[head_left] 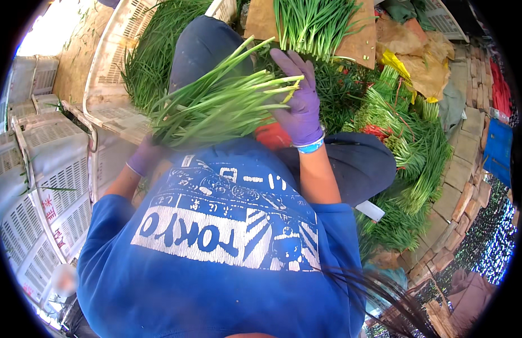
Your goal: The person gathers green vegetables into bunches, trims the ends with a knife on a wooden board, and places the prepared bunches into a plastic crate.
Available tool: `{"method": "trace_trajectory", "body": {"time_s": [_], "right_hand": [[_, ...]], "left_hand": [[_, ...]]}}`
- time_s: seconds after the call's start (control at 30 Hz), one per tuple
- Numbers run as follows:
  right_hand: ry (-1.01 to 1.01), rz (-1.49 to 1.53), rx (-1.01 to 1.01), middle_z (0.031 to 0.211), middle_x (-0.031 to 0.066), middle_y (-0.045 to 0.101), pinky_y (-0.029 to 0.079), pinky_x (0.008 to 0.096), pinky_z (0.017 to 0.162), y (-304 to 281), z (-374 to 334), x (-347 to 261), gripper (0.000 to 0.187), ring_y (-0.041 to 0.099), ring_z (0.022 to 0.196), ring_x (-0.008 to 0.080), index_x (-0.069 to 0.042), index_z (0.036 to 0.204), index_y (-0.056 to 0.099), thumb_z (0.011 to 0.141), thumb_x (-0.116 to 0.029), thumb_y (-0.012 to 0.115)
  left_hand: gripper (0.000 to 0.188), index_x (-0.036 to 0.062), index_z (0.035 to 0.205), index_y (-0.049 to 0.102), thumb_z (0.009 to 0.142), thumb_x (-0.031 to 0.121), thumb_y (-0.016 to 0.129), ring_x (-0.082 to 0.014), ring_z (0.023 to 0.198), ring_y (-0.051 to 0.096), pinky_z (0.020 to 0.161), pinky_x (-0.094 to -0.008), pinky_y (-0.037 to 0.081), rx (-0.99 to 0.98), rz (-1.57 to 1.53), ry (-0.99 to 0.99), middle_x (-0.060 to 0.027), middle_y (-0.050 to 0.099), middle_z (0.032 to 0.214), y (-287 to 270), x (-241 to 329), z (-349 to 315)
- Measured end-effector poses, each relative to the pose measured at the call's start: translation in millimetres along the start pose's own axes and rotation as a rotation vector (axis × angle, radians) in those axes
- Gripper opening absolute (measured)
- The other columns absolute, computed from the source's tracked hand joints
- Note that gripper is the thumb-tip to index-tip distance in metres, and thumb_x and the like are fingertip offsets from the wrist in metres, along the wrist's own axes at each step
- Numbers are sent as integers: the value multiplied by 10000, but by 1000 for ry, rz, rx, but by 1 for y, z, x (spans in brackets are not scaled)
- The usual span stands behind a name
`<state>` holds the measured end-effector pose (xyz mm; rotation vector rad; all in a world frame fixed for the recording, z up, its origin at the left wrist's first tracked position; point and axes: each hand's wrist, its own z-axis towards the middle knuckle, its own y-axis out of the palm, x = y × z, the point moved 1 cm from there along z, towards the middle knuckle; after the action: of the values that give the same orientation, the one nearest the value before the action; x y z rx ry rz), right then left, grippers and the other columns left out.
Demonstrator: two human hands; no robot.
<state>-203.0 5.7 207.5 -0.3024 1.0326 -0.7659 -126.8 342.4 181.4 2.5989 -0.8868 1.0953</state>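
A loose bunch of garlic chives [216, 110] lies slanted across my lap, its pale stalk ends toward the right. My left hand [146, 156], in a purple glove, grips the leafy lower-left end; its fingers are mostly hidden under the leaves. My right hand [300, 104], also gloved in purple, is held upright at the stalk ends with its fingers stretched out. A few yellowish tips lie in front of its palm. Whether the palm presses on the stalks is hard to tell.
More chives lie on a brown board [261, 25] ahead. A white crate [111, 59] at the left holds long leaves. Tied bundles [407, 129] are heaped at the right, beside a brick edging [461, 191]. Stacked white crates [52, 152] stand at far left.
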Motion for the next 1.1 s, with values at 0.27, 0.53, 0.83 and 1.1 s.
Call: {"method": "trace_trajectory", "body": {"time_s": [0.27,0.53,0.83,1.1], "right_hand": [[229,1415,752,1261,144,416,298,506,968,-62,-45,49,146,430,1108,322,-35,864,600,806,-134,510],[916,-198,-383,1238,158,452,285,332,986,-116,-70,70,499,409,1167,255,3,1191,456,738,-129,617],[632,909,-150,1179,167,489,419,268,813,-28,0,30,107,516,969,169,28,824,609,792,-41,533],[484,1201,-208,1210,138,476,334,381,954,-80,-35,61,288,453,1119,304,-33,972,594,796,-254,543]], "left_hand": [[437,25,1013,581,608,-139,590,-148,853,574,753,-291,476,-1,-23,55,-66,619,949,-1,-3,-1],[444,30,1014,579,604,-142,594,-155,876,573,782,-296,465,26,24,71,-65,618,957,2,-5,3],[490,24,1084,537,624,-135,598,-167,952,547,857,-309,432,5,243,226,-85,587,1045,-25,-44,20],[427,5,1135,486,716,-41,555,-177,959,535,816,-300,438,-28,269,205,-112,560,1057,-7,-19,5]]}}
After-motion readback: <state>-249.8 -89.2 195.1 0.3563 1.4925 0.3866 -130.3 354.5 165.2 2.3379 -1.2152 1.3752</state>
